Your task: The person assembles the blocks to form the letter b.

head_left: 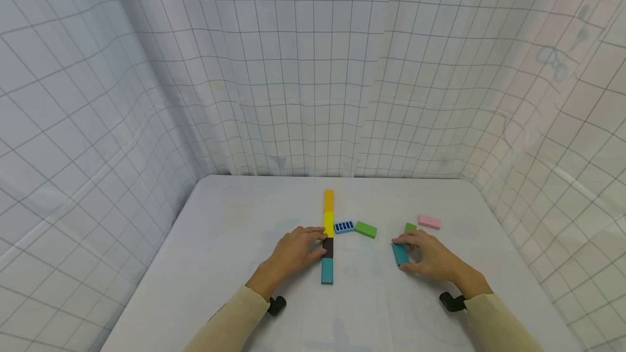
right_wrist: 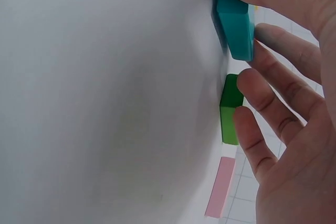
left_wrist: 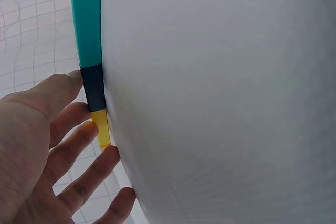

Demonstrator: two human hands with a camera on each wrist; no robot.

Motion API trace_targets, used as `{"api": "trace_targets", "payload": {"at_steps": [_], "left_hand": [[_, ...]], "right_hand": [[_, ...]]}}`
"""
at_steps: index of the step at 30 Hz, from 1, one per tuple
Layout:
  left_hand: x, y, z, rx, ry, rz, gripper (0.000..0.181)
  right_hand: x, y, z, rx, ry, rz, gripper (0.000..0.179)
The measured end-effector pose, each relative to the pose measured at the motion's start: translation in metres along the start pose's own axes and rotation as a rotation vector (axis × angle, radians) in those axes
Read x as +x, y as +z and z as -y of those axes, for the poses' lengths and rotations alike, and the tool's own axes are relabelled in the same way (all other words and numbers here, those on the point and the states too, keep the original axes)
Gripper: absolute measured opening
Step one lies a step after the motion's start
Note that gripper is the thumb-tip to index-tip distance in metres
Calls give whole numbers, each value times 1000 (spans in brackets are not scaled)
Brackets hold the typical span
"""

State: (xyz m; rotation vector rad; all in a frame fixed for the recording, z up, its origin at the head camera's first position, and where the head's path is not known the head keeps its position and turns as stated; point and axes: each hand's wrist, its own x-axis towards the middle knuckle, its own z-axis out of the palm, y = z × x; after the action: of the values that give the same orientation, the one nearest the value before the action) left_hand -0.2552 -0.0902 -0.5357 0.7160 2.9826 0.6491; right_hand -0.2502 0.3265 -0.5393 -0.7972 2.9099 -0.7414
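An orange block (head_left: 329,199), a yellow block (head_left: 329,220), a black block (head_left: 329,251) and a teal block (head_left: 327,272) lie end to end in a straight row. My left hand (head_left: 293,252) is on the row's left side, its thumb at the black block and fingertips by the yellow one, with the fingers relaxed. To the right, my right hand (head_left: 431,257) pinches a separate teal block (right_wrist: 236,27) by its ends between thumb and fingers. Just beyond that block sits a green block (right_wrist: 229,121), partly hidden by the hand in the head view.
A light blue block with dark bars (head_left: 344,227) lies against the row's right side, and another green block (head_left: 365,230) adjoins it. A pink block (head_left: 429,221) lies behind my right hand. Gridded white cloth (head_left: 332,69) hangs around the white table (head_left: 220,232).
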Motion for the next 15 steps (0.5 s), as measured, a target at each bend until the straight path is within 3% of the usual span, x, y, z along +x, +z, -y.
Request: {"api": "trace_targets", "payload": {"at_steps": [15], "left_hand": [[0, -2, -1, -6, -5, 6, 43]], "right_hand": [[8, 3, 8, 113, -112, 0, 62]]}}
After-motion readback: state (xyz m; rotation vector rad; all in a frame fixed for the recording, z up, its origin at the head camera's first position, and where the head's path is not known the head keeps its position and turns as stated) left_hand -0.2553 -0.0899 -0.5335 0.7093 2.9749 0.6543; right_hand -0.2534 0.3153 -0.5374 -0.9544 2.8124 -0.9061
